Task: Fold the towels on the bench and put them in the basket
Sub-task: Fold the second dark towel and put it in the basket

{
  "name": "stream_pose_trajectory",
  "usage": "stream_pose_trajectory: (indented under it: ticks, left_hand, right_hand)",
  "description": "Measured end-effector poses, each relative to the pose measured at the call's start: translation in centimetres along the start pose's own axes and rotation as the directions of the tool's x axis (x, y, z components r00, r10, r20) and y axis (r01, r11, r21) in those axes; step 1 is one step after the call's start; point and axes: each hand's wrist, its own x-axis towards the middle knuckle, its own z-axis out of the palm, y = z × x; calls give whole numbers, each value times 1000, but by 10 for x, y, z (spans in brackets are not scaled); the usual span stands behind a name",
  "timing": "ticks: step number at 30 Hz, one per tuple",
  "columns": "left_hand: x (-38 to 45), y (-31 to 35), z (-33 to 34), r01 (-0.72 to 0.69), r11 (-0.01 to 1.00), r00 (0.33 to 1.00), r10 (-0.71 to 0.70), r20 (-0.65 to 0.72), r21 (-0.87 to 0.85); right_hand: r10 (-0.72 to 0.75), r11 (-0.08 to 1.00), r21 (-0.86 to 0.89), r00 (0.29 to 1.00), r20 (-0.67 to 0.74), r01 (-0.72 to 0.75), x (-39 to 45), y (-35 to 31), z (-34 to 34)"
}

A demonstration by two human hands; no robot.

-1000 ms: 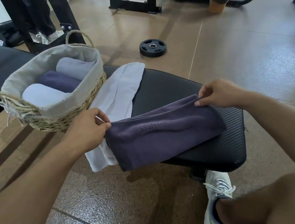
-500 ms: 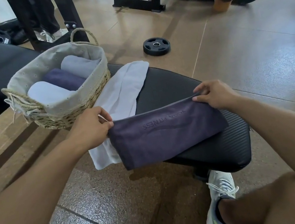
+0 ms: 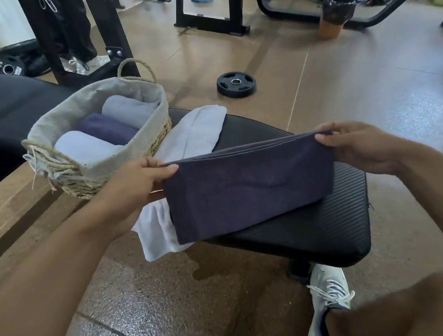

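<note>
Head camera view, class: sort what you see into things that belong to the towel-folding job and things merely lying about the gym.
Belongs to the job:
purple towel, pinched by left hand and right hand
white towel
bench
basket

Just lying about:
weight plate
bin

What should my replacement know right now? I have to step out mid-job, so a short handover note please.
Left hand and right hand each pinch a top corner of the folded purple towel, held up over the bench.
The white towel lies unfolded on the bench, partly under the purple one.
Done: three rolled towels sit in the basket.
Left: finish the purple towel and put it in the basket, then fold the white one and put it in too.
</note>
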Motion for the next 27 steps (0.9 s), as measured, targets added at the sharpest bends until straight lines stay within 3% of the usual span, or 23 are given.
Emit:
stream_pose_trajectory:
  ticks: [3, 7, 10, 12, 14, 20, 27]
  left_hand:
    - [-12, 14, -4, -59, 958, 990, 91, 105, -279]
    - [-28, 25, -19, -36, 958, 902, 153, 403, -283]
    - [-23, 10, -10, -48, 998, 961, 53, 271, -28]
    - [-16, -6, 4, -36, 984, 987, 8, 161, 173]
    - [-9, -20, 17, 1, 970, 995, -26, 96, 244]
    - [9, -26, 32, 13, 971, 995, 11, -99, 240]
    - [16, -22, 30, 83, 990, 978, -103, -182, -114]
  right_hand:
    - [-1, 1000, 17, 997, 80, -1, -34, -17, -9]
    - [0, 1000, -22, 974, 225, 5, -77, -33, -20]
    - [92, 976, -202, 994, 58, -79, -81, -32, -19]
    - [114, 894, -417, 983, -142, -164, -68, -20, -11]
    - [132, 803, -537, 955, -265, -260, -56, -10, -1]
    - [140, 795, -507, 913, -382, -334, -40, -22, 8]
    - [22, 900, -379, 890, -455, -217, -30, -6, 39]
